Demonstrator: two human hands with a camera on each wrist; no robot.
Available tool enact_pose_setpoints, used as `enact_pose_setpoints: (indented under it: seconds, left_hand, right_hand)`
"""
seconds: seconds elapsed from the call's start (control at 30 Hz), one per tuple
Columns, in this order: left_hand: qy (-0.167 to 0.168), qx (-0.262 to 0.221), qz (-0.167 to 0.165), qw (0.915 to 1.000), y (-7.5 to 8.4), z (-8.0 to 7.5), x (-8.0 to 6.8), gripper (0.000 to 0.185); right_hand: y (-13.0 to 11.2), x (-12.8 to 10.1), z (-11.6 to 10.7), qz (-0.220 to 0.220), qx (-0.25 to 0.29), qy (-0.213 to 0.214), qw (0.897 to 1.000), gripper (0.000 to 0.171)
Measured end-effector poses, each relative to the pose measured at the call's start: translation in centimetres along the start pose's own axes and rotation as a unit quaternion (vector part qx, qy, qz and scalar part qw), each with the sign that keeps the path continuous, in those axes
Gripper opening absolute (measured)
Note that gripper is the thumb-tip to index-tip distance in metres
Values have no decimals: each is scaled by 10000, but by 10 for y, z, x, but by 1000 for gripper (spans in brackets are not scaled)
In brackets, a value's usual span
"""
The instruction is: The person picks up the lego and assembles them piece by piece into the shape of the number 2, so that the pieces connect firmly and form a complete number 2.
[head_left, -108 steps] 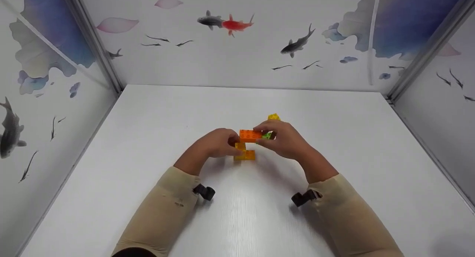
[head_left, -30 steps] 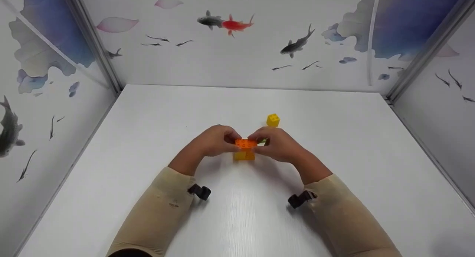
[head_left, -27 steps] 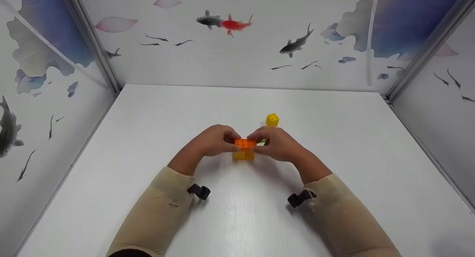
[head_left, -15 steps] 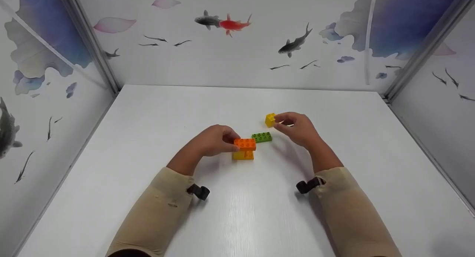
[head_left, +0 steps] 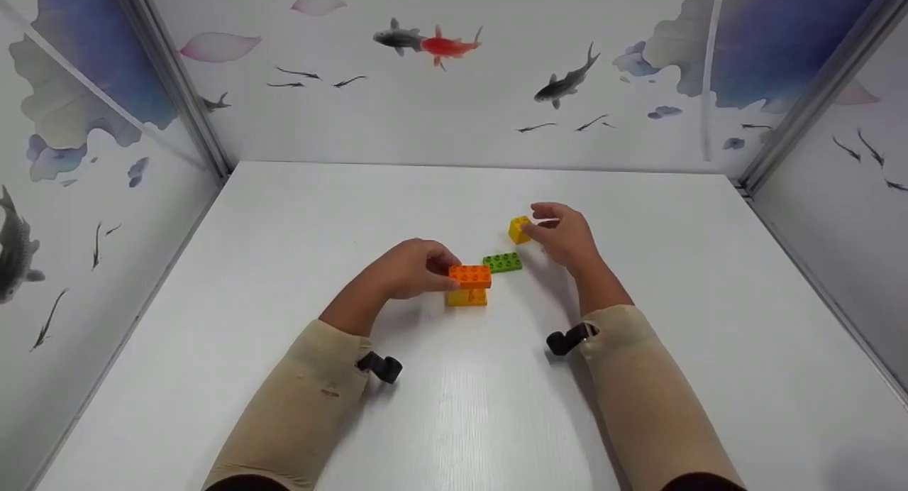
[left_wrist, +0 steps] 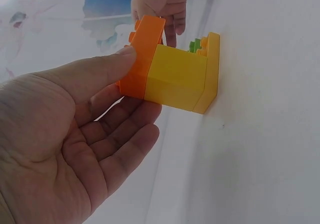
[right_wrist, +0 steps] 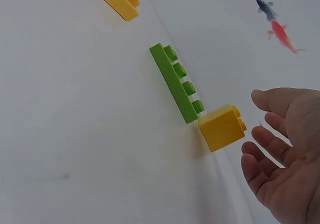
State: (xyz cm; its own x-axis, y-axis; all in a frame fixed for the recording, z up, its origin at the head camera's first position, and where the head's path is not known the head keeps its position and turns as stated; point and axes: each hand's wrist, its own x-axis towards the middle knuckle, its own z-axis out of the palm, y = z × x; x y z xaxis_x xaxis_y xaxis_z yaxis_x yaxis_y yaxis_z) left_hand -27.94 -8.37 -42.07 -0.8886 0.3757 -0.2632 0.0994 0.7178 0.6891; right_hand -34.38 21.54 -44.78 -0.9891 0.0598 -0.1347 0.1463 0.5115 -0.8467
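Head view: my left hand [head_left: 413,269] pinches the orange eight-stud brick [head_left: 471,276] atop a yellow block [left_wrist: 176,78]; my right hand [head_left: 569,240], fingers loosely parted, is just beside the cube-shaped yellow brick [head_left: 518,231].

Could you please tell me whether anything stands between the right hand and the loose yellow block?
Nothing visible does: the right wrist view shows only a bare gap between the right hand and the yellow block. The green brick lies outside it, nearer the person.

Left hand [head_left: 413,271] pinching, right hand [head_left: 569,240] loosely spread, both forearms [head_left: 301,399] extended forward
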Motion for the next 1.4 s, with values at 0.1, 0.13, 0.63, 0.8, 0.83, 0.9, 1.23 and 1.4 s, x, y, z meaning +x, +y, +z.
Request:
enact_pose_setpoints:
  seconds: [0.1,0.13,0.63,0.8,0.83,0.9,1.23,1.4]
  left_hand:
    - [-19,-14,-29,10000,1,-1,-1,33]
    - [-20,-17,-39,10000,1,-1,-1,33]
    - [29,1,-145,9999,3,-1,-2,34]
    - [56,106,52,9999,4,-1,-4,35]
    - [64,135,115,9998,4,-1,-5,35]
    - [82,177,225,9996,5,-2,-6,36]
    - [86,83,202,9997,6,-1,-6,37]
    - [120,56,209,9997,5,1,-6,35]
  right_hand:
    - [-1,3,6,187,129,44,9997,58]
    - [0,4,7,237,159,48,9996,59]
    - [11,6,22,292,410,42,9987,54]
    - [9,3,18,182,473,19,9987,54]
    - [8,3,17,173,513,17,9985,53]
    - [6,2,16,171,606,17,9980,53]
    - [-14,-19,11,-317,417,-265,9983,47]
    - [-21,-37,7,-825,84,-598,9948,46]
